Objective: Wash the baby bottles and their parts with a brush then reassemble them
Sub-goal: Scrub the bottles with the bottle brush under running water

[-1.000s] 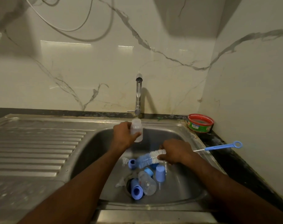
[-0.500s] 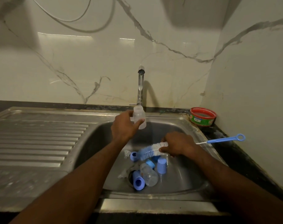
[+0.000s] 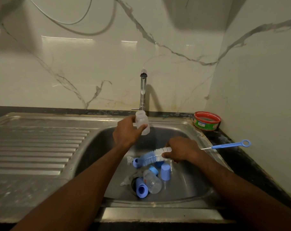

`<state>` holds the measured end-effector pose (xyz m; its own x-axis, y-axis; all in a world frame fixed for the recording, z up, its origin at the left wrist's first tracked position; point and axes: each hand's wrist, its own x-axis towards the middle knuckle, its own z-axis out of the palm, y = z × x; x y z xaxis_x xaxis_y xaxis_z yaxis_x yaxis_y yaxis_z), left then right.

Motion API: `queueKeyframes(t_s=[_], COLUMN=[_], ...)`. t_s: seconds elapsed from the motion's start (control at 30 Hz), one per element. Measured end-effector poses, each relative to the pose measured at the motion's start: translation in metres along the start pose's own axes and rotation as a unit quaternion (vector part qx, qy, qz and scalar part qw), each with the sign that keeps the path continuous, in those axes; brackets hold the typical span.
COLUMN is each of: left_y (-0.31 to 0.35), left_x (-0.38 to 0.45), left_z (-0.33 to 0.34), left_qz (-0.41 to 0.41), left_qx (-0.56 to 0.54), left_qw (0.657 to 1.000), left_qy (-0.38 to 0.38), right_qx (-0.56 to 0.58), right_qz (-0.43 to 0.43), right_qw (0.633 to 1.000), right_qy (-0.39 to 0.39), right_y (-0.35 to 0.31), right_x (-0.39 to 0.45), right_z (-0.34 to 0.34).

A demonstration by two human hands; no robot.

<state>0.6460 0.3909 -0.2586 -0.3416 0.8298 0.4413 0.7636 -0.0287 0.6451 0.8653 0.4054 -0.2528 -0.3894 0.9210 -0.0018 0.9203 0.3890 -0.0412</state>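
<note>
The left hand (image 3: 127,130) has its grip closed around a small frosted clear plastic baby bottle (image 3: 142,122), fingers curled round its body. It holds the bottle upright over the stainless steel sink (image 3: 188,184), just under the spout of the tall chrome tap (image 3: 143,90); a thin stream of water runs from the spout to the open mouth of the bottle.

The right hand (image 3: 183,151) grips a bottle brush with white and blue bristles (image 3: 152,156) near its bristle end. The brush lies low over the basin, and its blue handle with a ring (image 3: 231,145) reaches out over the right rim of the sink.

On the sink bottom, near the drain, lie a second clear bottle with a blue collar (image 3: 152,181), a blue cap standing upside down (image 3: 165,172), and other blue parts (image 3: 141,189).

On the dark surface at the back right stands a round red and green tub (image 3: 207,121).
</note>
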Motion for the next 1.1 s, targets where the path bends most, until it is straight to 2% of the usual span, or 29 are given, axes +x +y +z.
queueKeyframes(t_s=[0.1, 0.23, 0.33, 0.47, 0.57, 0.63, 0.73, 0.83, 0.93, 1.1], left_y=[-0.004, -0.003, -0.005, 0.000, -0.007, -0.010, -0.001, 0.000, -0.002, 0.003], left_x=[-0.003, 0.001, -0.002, 0.002, 0.000, 0.001, 0.009, 0.010, 0.005, 0.005], left_z=[0.002, 0.001, 0.004, 0.002, 0.006, 0.007, -0.001, -0.004, -0.003, -0.001], left_qz=[-0.009, 0.008, -0.001, 0.020, 0.003, 0.004, 0.059, 0.113, 0.134, 0.119], left_qx=[0.049, 0.004, 0.066, 0.008, 0.059, 0.041, 0.001, 0.075, 0.113, 0.087], left_qw=[0.997, 1.000, 0.994, 0.999, 0.993, 0.993, 0.989, 0.974, 0.969, 0.979], left_qy=[-0.066, -0.010, -0.084, -0.024, -0.101, -0.112, -0.137, -0.183, -0.173, -0.140], right_qx=[-0.002, -0.005, -0.008, -0.010, -0.013, -0.016, -0.008, -0.007, -0.011, -0.009], right_qz=[-0.001, 0.003, -0.004, -0.003, -0.002, 0.001, 0.008, 0.006, -0.003, 0.007], right_qw=[1.000, 1.000, 1.000, 1.000, 1.000, 1.000, 1.000, 1.000, 1.000, 1.000], right_qy=[0.000, 0.000, -0.001, -0.007, -0.006, -0.008, -0.007, -0.011, -0.003, -0.015], right_y=[0.000, 0.000, 0.000, 0.001, 0.001, 0.001, 0.001, 0.002, 0.003, 0.003], right_x=[-0.002, -0.003, -0.004, -0.002, -0.001, 0.001, 0.003, 0.005, 0.005, 0.005], right_z=[0.000, 0.000, -0.001, 0.000, 0.000, 0.002, 0.006, 0.006, 0.005, 0.006])
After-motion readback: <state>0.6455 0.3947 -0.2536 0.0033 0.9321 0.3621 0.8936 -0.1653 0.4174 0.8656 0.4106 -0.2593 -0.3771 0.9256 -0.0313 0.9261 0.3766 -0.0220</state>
